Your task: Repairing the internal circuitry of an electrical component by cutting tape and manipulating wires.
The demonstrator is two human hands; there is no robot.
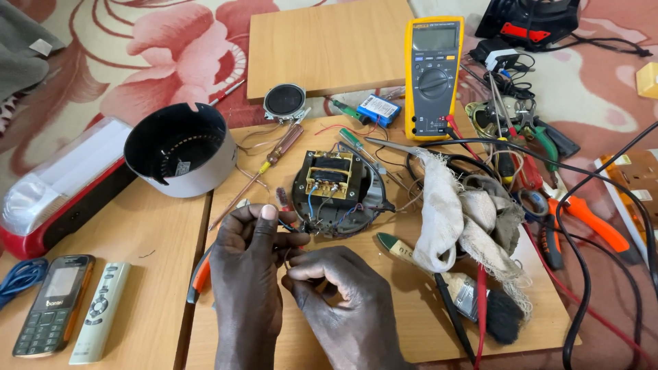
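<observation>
- Left hand (248, 255) pinches thin wires (291, 229) at the round transformer base (336, 192), just beyond it mid-counter (411, 329).
- Right hand (343, 294), nearer the front edge, clenches loosely around the wires' lower run.

opened transformer base (334, 192), thin wires (291, 236) pinched

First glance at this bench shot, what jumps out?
The yellow multimeter at top centre grabs the eye first, standing out against the wooden boards. In the middle sits an opened round chassis with a transformer and loose wires, and just below it the left hand and right hand pinch thin wires together. To the left, a black and silver round housing lies empty beside a red lamp.
</observation>
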